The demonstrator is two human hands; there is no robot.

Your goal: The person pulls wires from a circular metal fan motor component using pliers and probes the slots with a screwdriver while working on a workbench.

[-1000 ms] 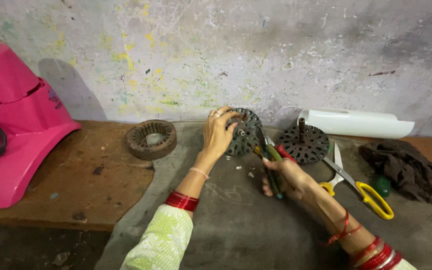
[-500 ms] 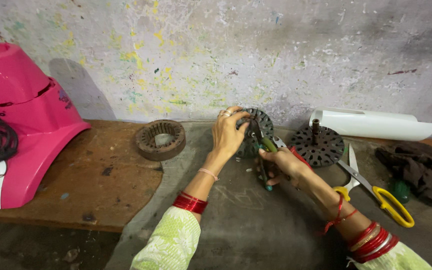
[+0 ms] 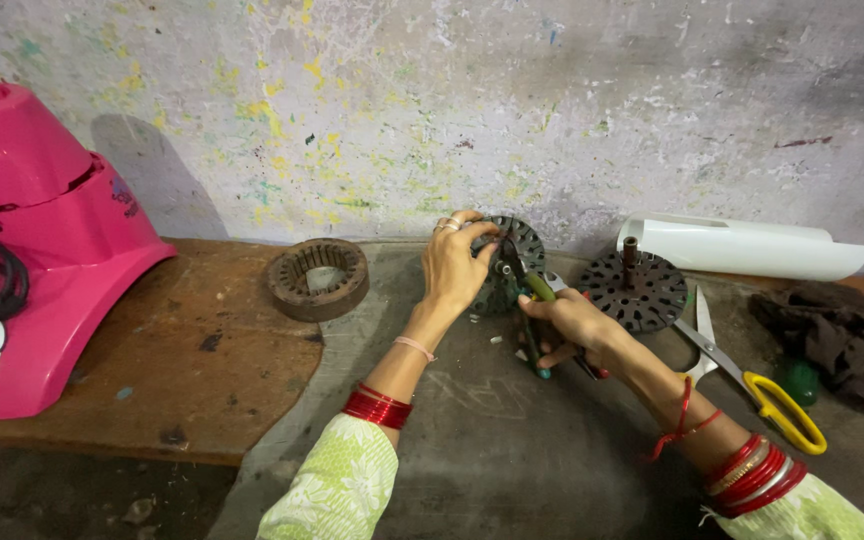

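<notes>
I am closing my right hand (image 3: 570, 325) around the handles of a green-handled pliers (image 3: 532, 325), fingers curled tight, its nose pointing up at the dark slotted metal disc (image 3: 508, 262). Just beyond, my left hand (image 3: 457, 265) is gripping that disc by its left edge, fingers wrapped over the rim and thumb in front, holding it upright on the bench (image 3: 512, 450) near the wall. To the right of the disc, a second slotted disc (image 3: 635, 290) with a short shaft is lying flat, and yellow-handled scissors (image 3: 747, 375) are lying just past it. To the disc's left, a rusty ring-shaped core (image 3: 318, 279) is sitting on a wooden board (image 3: 152, 370).
</notes>
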